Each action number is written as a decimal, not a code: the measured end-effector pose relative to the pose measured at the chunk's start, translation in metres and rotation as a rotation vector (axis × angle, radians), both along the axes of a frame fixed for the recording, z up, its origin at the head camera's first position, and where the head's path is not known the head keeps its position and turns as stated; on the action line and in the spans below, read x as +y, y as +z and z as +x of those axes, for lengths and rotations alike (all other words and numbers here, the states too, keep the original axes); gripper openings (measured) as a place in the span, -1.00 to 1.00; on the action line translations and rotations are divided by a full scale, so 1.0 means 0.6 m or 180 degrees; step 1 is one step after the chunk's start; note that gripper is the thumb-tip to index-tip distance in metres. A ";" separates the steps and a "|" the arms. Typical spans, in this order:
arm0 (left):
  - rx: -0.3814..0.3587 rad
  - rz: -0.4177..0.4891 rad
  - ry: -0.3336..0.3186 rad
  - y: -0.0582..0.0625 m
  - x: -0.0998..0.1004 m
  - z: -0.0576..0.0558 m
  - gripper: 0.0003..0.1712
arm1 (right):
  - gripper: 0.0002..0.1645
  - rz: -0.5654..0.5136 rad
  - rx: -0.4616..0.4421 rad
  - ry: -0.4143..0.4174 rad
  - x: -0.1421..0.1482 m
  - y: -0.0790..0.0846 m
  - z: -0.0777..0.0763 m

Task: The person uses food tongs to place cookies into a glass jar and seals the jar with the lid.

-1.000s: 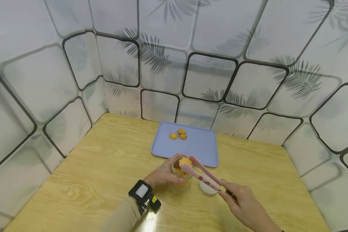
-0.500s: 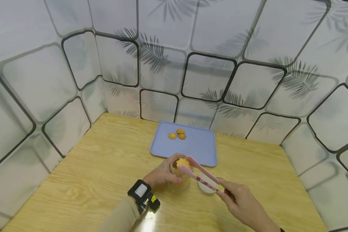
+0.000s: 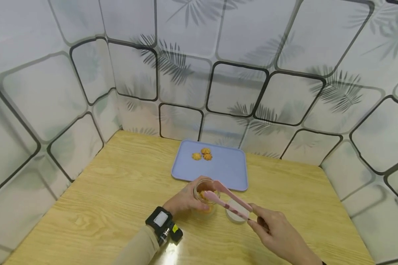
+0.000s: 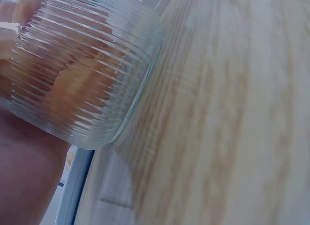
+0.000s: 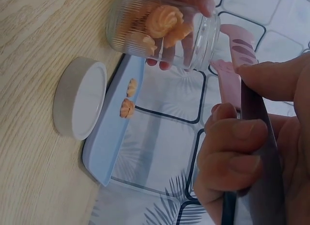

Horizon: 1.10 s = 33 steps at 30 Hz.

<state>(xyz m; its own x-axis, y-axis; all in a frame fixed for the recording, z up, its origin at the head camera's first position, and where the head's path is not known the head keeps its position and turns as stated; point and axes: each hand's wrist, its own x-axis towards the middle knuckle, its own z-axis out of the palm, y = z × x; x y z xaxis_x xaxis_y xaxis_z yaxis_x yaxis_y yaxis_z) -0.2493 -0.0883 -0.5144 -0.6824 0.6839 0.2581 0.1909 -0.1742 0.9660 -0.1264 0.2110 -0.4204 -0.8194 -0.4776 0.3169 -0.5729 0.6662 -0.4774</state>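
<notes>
My left hand (image 3: 187, 199) grips a ribbed glass jar (image 5: 136, 28) around its side, the jar tilted with its mouth toward the right. Several golden cookies (image 5: 164, 21) lie inside it; the left wrist view shows the ribbed glass (image 4: 82, 70) close up. In my right hand (image 3: 278, 230) is a pair of pink tongs (image 3: 233, 195), pinched between thumb and fingers. The tong tips stand apart at the jar's mouth, with no cookie visible between them. On the blue tray (image 3: 227, 163) sit three cookies (image 3: 196, 156) grouped toward its left.
A round white lid (image 3: 236, 213) rests on the wooden table (image 3: 112, 191), right of the jar and below the tongs. Behind the tray rises a patterned curtain (image 3: 182, 121), which also borders the table's left and right sides.
The cookie that was between the tong tips at the jar's mouth is gone from there. The tongs now stand apart over the opening. My left hand keeps its hold on the jar.
</notes>
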 end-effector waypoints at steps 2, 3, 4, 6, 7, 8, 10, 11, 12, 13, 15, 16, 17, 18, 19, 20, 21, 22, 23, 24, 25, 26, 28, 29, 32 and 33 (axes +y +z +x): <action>-0.0004 0.0012 -0.0007 0.000 0.000 0.000 -0.12 | -0.60 -0.0003 -0.0049 -0.0001 0.002 0.001 -0.002; 0.0011 0.0010 -0.0007 0.000 0.000 0.000 -0.12 | -0.61 -0.0024 -0.0085 -0.0003 0.003 0.001 -0.003; 0.0023 -0.0005 -0.0005 0.000 0.000 0.000 -0.11 | -0.61 -0.0060 -0.0121 -0.0006 0.004 0.001 -0.006; 0.0049 -0.0055 0.0017 0.000 0.000 -0.001 -0.10 | -0.61 -0.0154 -0.0206 -0.0020 0.005 0.002 -0.013; 0.0084 -0.0071 0.0035 0.000 0.000 -0.002 -0.10 | -0.60 -0.0198 -0.0241 -0.0035 0.006 0.001 -0.018; 0.0091 -0.0068 0.0039 -0.001 0.000 -0.002 -0.10 | -0.59 -0.0225 -0.0279 -0.0073 0.007 0.001 -0.024; 0.0080 -0.0047 0.0031 -0.001 0.001 -0.003 -0.10 | -0.55 -0.0219 -0.0332 -0.0185 0.006 -0.002 -0.040; 0.0085 -0.0018 0.0020 -0.001 0.002 -0.003 -0.11 | -0.53 -0.0174 -0.0375 -0.0269 0.006 -0.003 -0.050; 0.0094 0.0010 0.0009 -0.001 0.003 -0.003 -0.11 | -0.51 -0.0113 -0.0416 -0.0361 0.004 -0.005 -0.061; 0.0098 0.0046 -0.0002 -0.002 0.003 -0.004 -0.12 | -0.48 -0.0027 -0.0454 -0.0449 0.002 -0.008 -0.073; 0.0102 0.0077 -0.0017 -0.001 0.004 -0.004 -0.13 | -0.45 0.0175 -0.0502 -0.0610 -0.004 -0.015 -0.102; 0.0120 0.0086 -0.0016 -0.002 0.003 -0.004 -0.13 | -0.46 0.0269 -0.0528 -0.0681 -0.007 -0.020 -0.118; 0.0124 0.0091 -0.0015 -0.002 0.003 -0.004 -0.12 | -0.48 0.0354 -0.0544 -0.0730 -0.011 -0.026 -0.134; 0.0130 0.0102 -0.0016 -0.002 0.003 -0.004 -0.12 | -0.50 0.0411 -0.0531 -0.0770 -0.015 -0.033 -0.151; 0.0119 0.0105 -0.0017 -0.002 0.002 -0.004 -0.12 | -0.55 0.0460 -0.0511 -0.0802 -0.020 -0.041 -0.168; 0.0118 0.0104 -0.0017 -0.002 0.001 -0.004 -0.12 | -0.59 0.0488 -0.0491 -0.0831 -0.025 -0.049 -0.184; 0.0113 0.0102 -0.0012 -0.001 0.000 -0.005 -0.12 | -0.62 0.0497 -0.0512 -0.0868 -0.032 -0.057 -0.199; 0.0112 0.0106 -0.0007 -0.001 -0.001 -0.005 -0.11 | -0.65 0.0515 -0.0543 -0.0905 -0.038 -0.064 -0.213; 0.0108 0.0108 -0.0005 0.000 -0.002 -0.005 -0.11 | -0.65 0.0525 -0.0555 -0.0929 -0.045 -0.070 -0.225; 0.0111 0.0113 0.0000 0.000 -0.002 -0.005 -0.11 | -0.65 0.0542 -0.0585 -0.0974 -0.051 -0.075 -0.236; 0.0105 0.0108 0.0006 0.001 -0.003 -0.005 -0.11 | -0.65 0.0573 -0.0627 -0.1027 -0.058 -0.080 -0.246; 0.0123 0.0125 0.0010 0.001 -0.002 -0.005 -0.11 | -0.63 0.0597 -0.0662 -0.1075 -0.064 -0.083 -0.254; 0.0138 0.0148 0.0016 0.001 -0.001 -0.004 -0.10 | -0.62 0.0665 -0.0706 -0.1169 -0.074 -0.087 -0.268; 0.0145 0.0172 0.0007 0.000 0.000 -0.004 -0.10 | -0.62 0.0678 -0.0720 -0.1207 -0.079 -0.088 -0.274; 0.0138 0.0219 -0.0017 -0.002 0.003 -0.004 -0.10 | -0.64 0.0722 -0.0759 -0.1309 -0.088 -0.089 -0.286; 0.0120 0.0216 -0.0022 -0.002 0.004 -0.004 -0.09 | -0.65 0.0726 -0.0755 -0.1319 -0.091 -0.088 -0.289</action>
